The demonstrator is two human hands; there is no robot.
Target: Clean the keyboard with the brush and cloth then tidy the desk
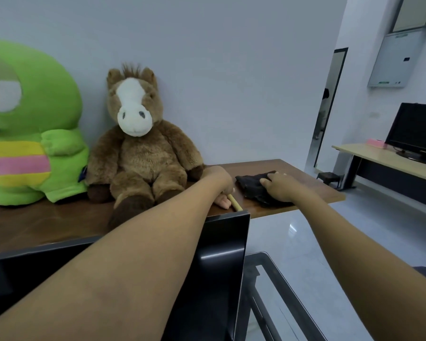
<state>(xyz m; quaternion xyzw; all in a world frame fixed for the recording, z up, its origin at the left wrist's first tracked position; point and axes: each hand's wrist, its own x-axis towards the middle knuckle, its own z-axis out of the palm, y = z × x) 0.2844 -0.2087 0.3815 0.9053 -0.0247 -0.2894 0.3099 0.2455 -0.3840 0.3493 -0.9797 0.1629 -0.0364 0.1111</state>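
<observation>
- Left hand (223, 190): fingers curled round the wooden brush (234, 202) handle
- Right hand (279, 187): fingers flat on the black cloth (252, 184), bench (312, 187) corner
- Advice: gather cloth fully before lifting

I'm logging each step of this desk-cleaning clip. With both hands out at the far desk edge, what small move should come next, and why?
Probably lift both tools and bring them back toward the body. The left hand already grips the wooden brush handle, and the right hand rests on the dark cloth lying on the brown desk. No keyboard shows in this view, so cleaning cannot start here.
</observation>
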